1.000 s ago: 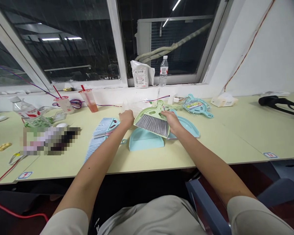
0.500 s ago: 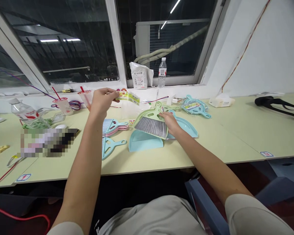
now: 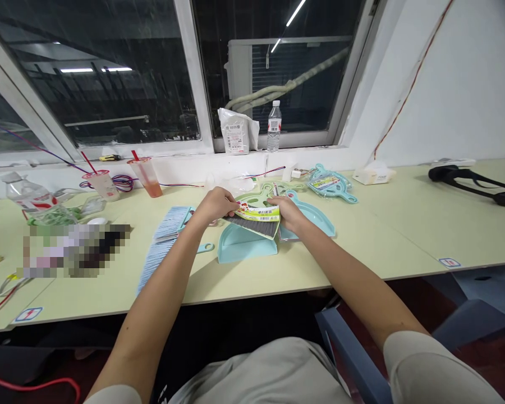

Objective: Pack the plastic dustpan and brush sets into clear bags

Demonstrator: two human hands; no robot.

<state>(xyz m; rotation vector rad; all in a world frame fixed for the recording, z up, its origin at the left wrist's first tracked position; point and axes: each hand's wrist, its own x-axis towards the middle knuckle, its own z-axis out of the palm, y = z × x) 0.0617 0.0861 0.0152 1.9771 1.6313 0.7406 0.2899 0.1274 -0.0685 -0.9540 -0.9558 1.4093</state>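
Observation:
My left hand (image 3: 216,204) pinches one end of a printed label card (image 3: 259,213), which lies across the front of a green hand brush and dustpan set (image 3: 252,198). Grey bristles show below the card. My right hand (image 3: 289,214) grips the set at its right side, tilted above the table. Beneath it sits a light blue dustpan (image 3: 247,250). A second blue dustpan (image 3: 315,220) lies behind my right hand. Blue-bristled brushes (image 3: 156,259) rest beside my left forearm, which partly hides them.
A wrapped blue brush set (image 3: 330,184) and a tissue pack (image 3: 374,173) lie toward the back right. Drink cups (image 3: 146,178) stand at the back left. A water bottle (image 3: 274,127) and a white package (image 3: 235,134) stand on the sill. Black headgear (image 3: 475,182) is far right.
My left hand has come down and right, bringing the label card from the air onto the front of the green set. My right hand keeps its hold on the set.

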